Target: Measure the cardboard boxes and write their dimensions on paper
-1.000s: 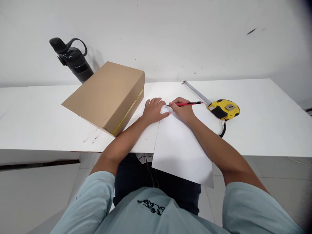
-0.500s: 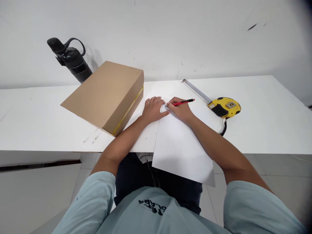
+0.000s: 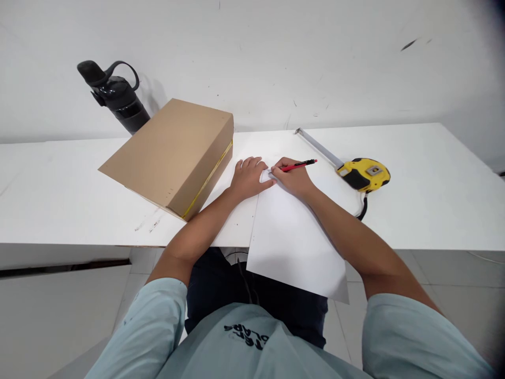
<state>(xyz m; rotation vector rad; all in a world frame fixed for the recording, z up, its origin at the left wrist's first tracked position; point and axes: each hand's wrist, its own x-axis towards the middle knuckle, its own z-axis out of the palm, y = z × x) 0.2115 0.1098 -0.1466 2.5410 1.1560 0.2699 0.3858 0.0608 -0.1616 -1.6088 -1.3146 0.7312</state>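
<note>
A white sheet of paper (image 3: 294,242) lies on the table, its lower end hanging past the front edge. My right hand (image 3: 294,176) grips a red and black pen (image 3: 298,165), with the tip down at the top left of the sheet. Faint marks show on the paper between my hands. My left hand (image 3: 250,178) rests flat with its fingers spread, thumb toward the pen tip, across the sheet's upper left edge.
Left of my hands sits a brown cardboard box (image 3: 169,147) with a yellow strip along its side. Behind it a black bottle (image 3: 118,100) stands near the wall. A yellow and black tape measure (image 3: 365,175), blade partly out, lies right on the white table (image 3: 434,200).
The pen has shifted very slightly to the right in my right hand. Otherwise only a tiny drift of the view shows.
</note>
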